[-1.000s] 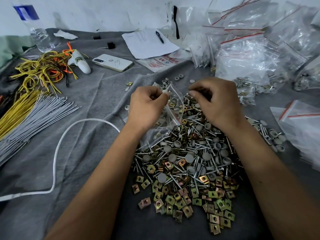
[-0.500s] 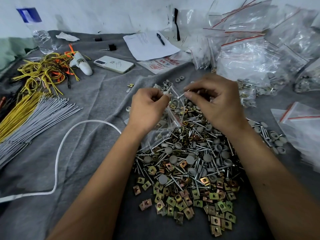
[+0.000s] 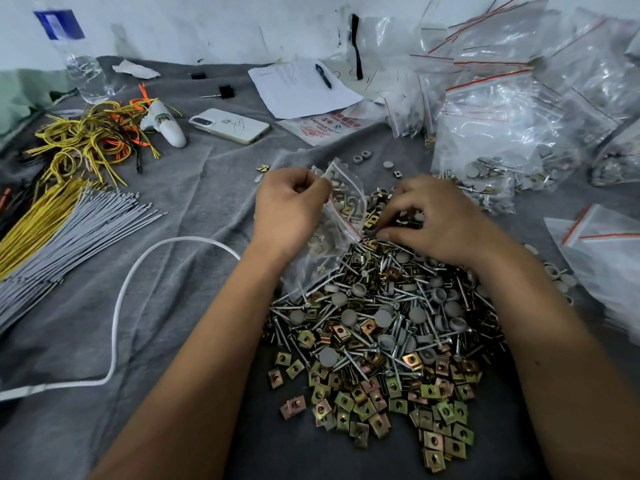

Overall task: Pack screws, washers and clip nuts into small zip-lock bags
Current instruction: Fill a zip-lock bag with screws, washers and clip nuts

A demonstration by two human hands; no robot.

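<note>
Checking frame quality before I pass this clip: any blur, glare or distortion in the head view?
Head view: centre sharp, hardware pile crisp; right edge smeared, bags there blurred; glare on the stacked zip-lock bags; wide-angle bending at the edges; soft, even light.

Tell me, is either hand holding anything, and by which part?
The left hand pinches a small zip-lock bag at its open top edge. The right hand reaches into the hardware pile; whether its fingertips grip a piece cannot be told.
</note>
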